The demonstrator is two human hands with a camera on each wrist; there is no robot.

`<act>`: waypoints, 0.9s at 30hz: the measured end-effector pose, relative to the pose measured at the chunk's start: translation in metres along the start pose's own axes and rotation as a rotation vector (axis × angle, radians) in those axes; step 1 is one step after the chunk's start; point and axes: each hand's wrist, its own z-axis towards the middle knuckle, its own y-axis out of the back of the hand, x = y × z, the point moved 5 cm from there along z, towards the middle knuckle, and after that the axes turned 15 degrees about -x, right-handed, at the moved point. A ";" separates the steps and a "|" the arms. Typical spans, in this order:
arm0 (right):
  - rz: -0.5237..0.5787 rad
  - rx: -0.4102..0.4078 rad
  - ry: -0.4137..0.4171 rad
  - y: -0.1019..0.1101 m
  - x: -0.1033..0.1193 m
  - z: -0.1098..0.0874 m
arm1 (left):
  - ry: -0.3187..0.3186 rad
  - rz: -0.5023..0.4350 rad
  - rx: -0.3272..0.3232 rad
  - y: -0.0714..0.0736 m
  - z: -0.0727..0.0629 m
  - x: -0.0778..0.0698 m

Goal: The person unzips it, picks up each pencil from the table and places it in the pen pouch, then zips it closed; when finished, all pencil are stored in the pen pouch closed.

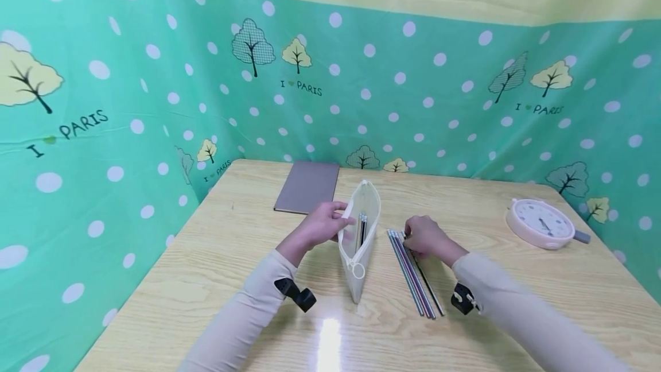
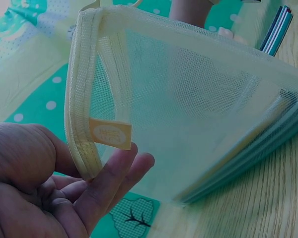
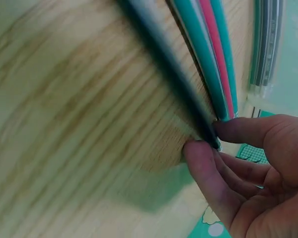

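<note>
A pale mesh zip pouch (image 1: 355, 283) stands on its edge on the table, its mouth spread wide. Several pencils (image 1: 362, 231) lean inside, showing through the mesh in the left wrist view. My left hand (image 1: 322, 224) pinches the pouch's zipped rim between thumb and fingers, near a small yellow label (image 2: 111, 134). To the right of the pouch, my right hand (image 1: 426, 235) pinches the far end of a dark pencil (image 3: 169, 69). Beside that pencil, several more pencils (image 1: 411, 280), among them green and pink ones, lie side by side on the wood.
A grey notebook (image 1: 308, 187) lies at the back left of the wooden table (image 1: 206, 286). On the far right is a round pink clock (image 1: 539, 223), with a small grey object (image 1: 581, 237) next to it. A green printed curtain (image 1: 361, 108) hangs behind and to the sides.
</note>
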 end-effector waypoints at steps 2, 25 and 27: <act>0.000 -0.005 -0.010 -0.001 0.000 -0.001 | 0.003 0.000 0.000 -0.001 0.000 0.001; 1.165 -0.568 -0.251 0.101 0.044 -0.021 | 0.011 0.000 -0.014 0.000 0.002 0.002; 1.212 -0.598 -0.247 0.101 0.045 -0.022 | 0.008 0.002 -0.014 -0.001 0.002 0.001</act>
